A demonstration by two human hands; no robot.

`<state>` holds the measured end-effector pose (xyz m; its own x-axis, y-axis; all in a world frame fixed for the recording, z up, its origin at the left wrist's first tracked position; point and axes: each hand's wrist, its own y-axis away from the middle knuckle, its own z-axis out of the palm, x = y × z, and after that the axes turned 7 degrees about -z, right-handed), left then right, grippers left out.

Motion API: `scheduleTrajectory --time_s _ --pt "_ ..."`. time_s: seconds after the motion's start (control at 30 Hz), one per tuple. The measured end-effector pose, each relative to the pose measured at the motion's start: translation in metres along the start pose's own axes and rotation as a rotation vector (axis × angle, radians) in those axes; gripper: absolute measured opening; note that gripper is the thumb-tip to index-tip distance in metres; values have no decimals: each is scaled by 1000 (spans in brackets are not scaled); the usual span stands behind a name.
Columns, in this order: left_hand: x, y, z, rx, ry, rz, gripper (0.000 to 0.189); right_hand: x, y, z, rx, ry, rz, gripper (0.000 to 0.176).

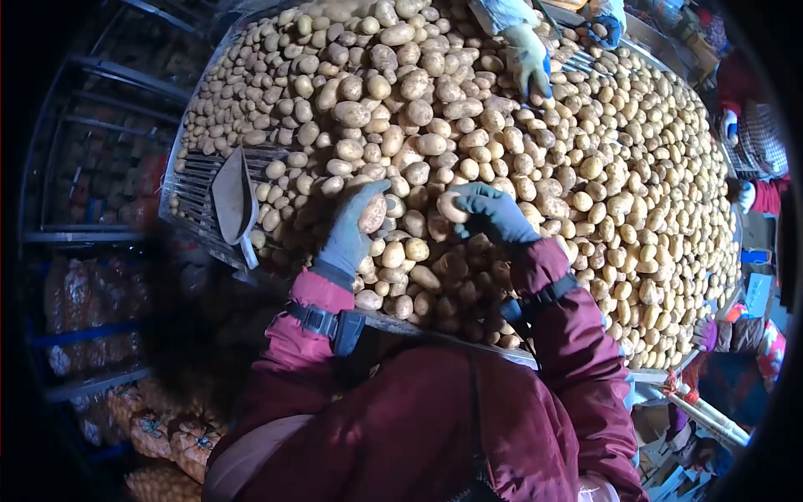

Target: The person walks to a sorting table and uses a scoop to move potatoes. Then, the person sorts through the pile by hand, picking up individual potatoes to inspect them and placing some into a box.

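Both my hands wear grey-blue gloves and hover over a wide heap of potatoes (590, 169). In my left hand (347, 230) an oval potato (372, 214) rests between thumb and fingers. My right hand (498, 213) pinches another potato (452, 207) at its fingertips, to the right of the left hand. Loose potatoes lie beneath and between the two hands, some coated with dirt and some pale yellow.
A scoop (232, 197) lies on the slatted left end of the sorting table (192, 219). Across the heap, a co-worker's gloved hand (529, 65) reaches into the potatoes. More people stand along the right side. Filled net sacks (159, 431) are at lower left, beside metal racks (92, 237).
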<state>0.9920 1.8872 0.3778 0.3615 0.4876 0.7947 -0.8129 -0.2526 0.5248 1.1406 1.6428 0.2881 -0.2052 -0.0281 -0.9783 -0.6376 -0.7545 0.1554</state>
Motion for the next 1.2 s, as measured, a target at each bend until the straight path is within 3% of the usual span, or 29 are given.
scheduleTrajectory --time_s 0.03,0.07,0.1,0.13,0.2,0.27,0.3,0.43,0.47,0.5,0.57,0.6,0.63,0.67,0.7,0.77,0.9,0.97,1.03,1.1,1.17,1.2 --pt "-4 9 10 36 81 -61 37 -7 25 0 -62 26 -132 36" --pt "-9 14 18 71 163 -117 37 -28 46 7 -15 -325 100 39" --pt "-19 14 28 -33 107 -122 42 -43 63 16 35 -678 333 41" --pt "-38 19 43 -41 50 -130 44 -3 68 13 -30 -547 321 46" --pt "-68 24 74 -68 -8 -146 47 4 91 28 -51 -488 196 45" --pt "-86 27 101 -399 -727 287 47 -8 117 27 -41 -436 156 41" --pt "-88 30 111 -436 -726 286 47 -13 131 23 -39 -408 134 40" --pt "-68 54 130 -402 -1174 646 29 -29 196 10 5 -308 30 34" --pt "-106 18 82 -227 -1172 532 30 -36 215 4 38 -321 32 34" --pt "-90 8 61 -25 -565 116 29 -40 235 -1 80 -344 35 34" --pt "-52 11 37 174 -1198 296 31 -39 283 -16 264 -399 14 35" --pt "-57 0 12 191 -1336 431 32 -43 309 -26 353 -541 107 34" --pt "-69 -16 -21 237 -1440 488 32 -36 339 -33 453 -279 -73 35" --pt "-64 4 10 280 -1487 448 35 -30 366 -40 561 -404 -5 35" --pt "-67 5 22 334 -1497 317 42 -25 391 -48 657 -534 57 36" --pt "-68 9 51 415 -1518 145 48 -28 438 -56 861 -500 22 40" --pt "-75 -47 -5 308 -1363 364 57 -7 551 -70 1155 -653 -13 39" --pt "-75 -80 -38 128 -879 264 65 -1 607 -73 1279 -685 -20 40" --pt "-67 -70 -14 171 -824 208 70 10 655 -78 1380 -562 -6 43" --pt "-66 -77 -12 227 -889 126 71 89 713 -98 1493 -10 27 43" --pt "-67 -88 -32 214 -1139 292 69 157 785 -116 1475 275 422 41" --pt "-62 -65 -12 129 -1187 253 59 131 765 -111 1662 1 389 40"
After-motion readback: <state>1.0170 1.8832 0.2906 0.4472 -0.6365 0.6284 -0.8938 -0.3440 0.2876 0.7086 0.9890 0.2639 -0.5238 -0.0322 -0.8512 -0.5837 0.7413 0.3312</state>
